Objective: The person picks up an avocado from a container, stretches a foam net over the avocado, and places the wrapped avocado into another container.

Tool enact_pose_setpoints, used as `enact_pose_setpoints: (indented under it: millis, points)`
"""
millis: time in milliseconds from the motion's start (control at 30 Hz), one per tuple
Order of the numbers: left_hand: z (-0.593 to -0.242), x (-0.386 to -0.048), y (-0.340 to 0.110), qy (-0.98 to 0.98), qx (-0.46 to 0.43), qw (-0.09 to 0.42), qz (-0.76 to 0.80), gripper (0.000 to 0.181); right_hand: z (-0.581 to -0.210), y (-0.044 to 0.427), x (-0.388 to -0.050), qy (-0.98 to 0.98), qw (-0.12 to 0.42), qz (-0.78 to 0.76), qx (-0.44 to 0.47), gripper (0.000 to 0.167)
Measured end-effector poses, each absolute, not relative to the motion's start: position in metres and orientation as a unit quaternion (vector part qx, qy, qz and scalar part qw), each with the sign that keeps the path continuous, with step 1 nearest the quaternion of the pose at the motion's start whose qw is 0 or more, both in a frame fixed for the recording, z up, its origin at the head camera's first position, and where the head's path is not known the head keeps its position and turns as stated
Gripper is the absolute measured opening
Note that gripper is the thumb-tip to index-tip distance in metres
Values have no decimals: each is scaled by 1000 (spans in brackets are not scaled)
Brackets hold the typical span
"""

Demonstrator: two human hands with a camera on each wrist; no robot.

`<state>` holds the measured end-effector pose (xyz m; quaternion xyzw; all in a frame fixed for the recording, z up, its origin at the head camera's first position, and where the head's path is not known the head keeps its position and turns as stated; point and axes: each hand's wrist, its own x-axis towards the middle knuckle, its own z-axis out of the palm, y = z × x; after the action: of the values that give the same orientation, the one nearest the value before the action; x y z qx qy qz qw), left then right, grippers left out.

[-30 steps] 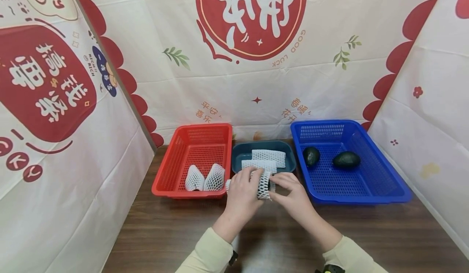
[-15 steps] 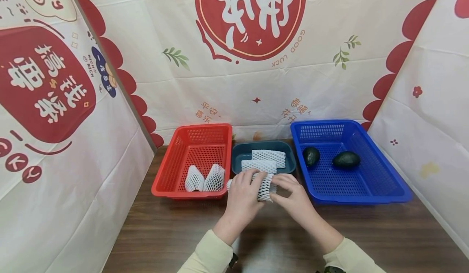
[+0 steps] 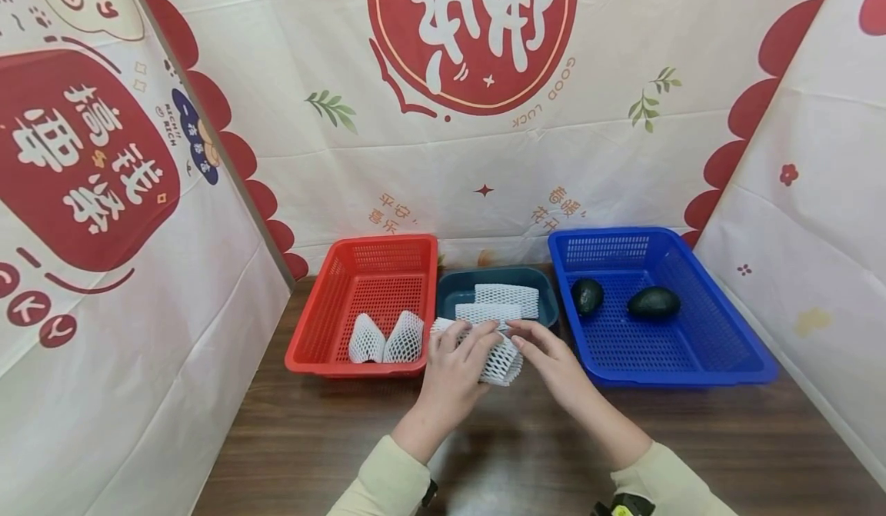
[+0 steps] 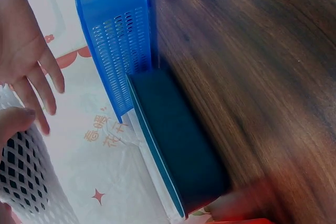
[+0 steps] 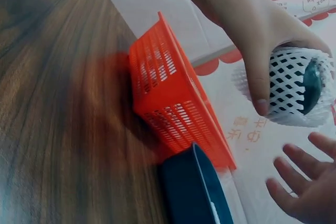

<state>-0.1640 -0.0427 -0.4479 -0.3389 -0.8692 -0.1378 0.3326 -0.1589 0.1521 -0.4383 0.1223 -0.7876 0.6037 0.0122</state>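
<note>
Behind, printed white cloth (image 3: 443,162); below, brown wooden table (image 3: 318,439). Left of centre, red basket (image 3: 388,293); at centre, teal tray (image 3: 448,294) with white nets (image 3: 508,297); at right, blue basket (image 3: 637,351) bearing two avocados (image 3: 654,301). Left hand (image 3: 451,370) curled; right hand (image 3: 556,358) with fingers extended, holding nothing. Within the left grip, lower centre: net-wrapped dark-green fruit (image 5: 308,87), just beside the right.

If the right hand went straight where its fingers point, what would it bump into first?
Probably the white foam net in the left hand, though depth there is hard to judge.
</note>
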Motion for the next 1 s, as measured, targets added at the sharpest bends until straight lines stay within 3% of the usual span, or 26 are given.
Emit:
enact_pose_setpoints:
  millis: [100,200,433,567,733,1000]
  points:
    - [-449,-165,-42,-866,-346,335,-135,71,-439,149,-159,-777,-31,613,139,45]
    - [-450,-167,-43,-858,-358,343,-135,69,-442,145,-159,-770,-38,620,144,47]
    - [-453,-171,-43,-835,-376,376,-142,60,-447,138,-160,-729,-1,671,131,40]
    - [-452,-170,-43,-838,-364,375,-158,66,-448,133,-156,-696,10,711,99,37]
    - [-450,-167,-41,-851,-298,386,-194,78,-451,126,-151,-652,51,751,86,34]
    - [-449,-165,-36,-852,-216,386,-281,75,-451,118,-149,-592,97,795,85,34]
